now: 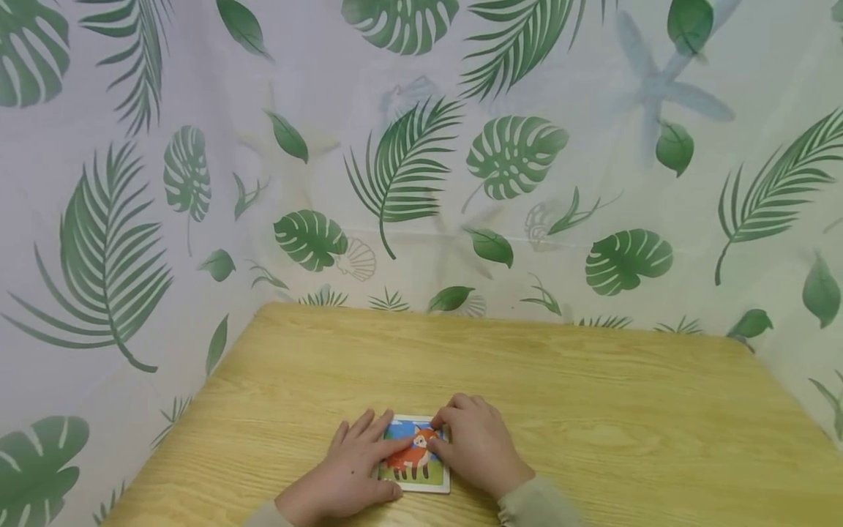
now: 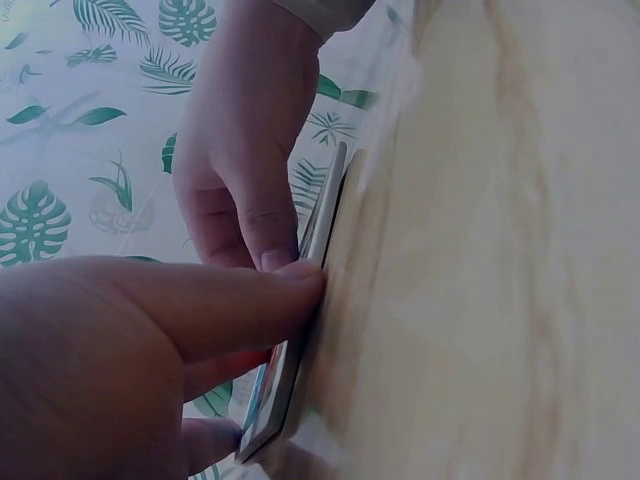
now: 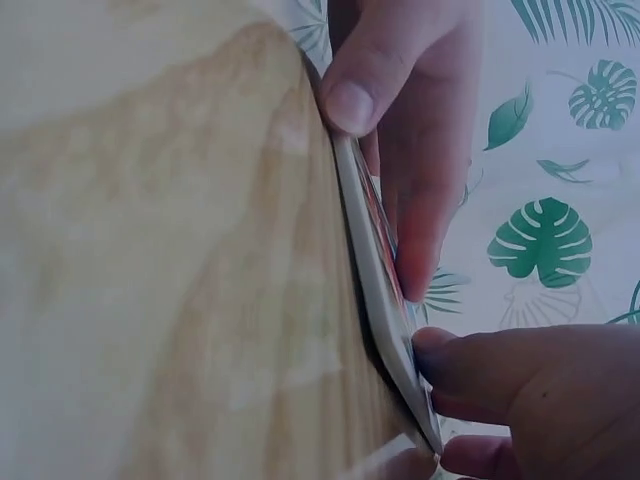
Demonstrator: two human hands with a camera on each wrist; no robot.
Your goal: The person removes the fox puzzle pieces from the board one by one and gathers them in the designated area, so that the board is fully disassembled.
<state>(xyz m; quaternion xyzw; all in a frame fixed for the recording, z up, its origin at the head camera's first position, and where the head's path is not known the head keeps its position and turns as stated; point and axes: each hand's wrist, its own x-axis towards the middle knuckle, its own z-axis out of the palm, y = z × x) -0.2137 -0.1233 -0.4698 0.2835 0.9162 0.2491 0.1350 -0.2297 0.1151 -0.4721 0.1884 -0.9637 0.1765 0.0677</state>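
A small square picture board with a white rim lies flat on the table in the head view. It shows an orange fox on grass under a blue sky. My left hand rests on its left side with spread fingers, the index finger across the fox and the thumb by the lower left corner. At the upper right, my right hand touches the picture with bent index finger and thumb; whether it pinches anything is hidden. Edge-on, the board appears in the left wrist view, and the board also in the right.
The light wooden table extends behind and to both sides of the board. A white curtain printed with green leaves hangs along the table's back and side edges.
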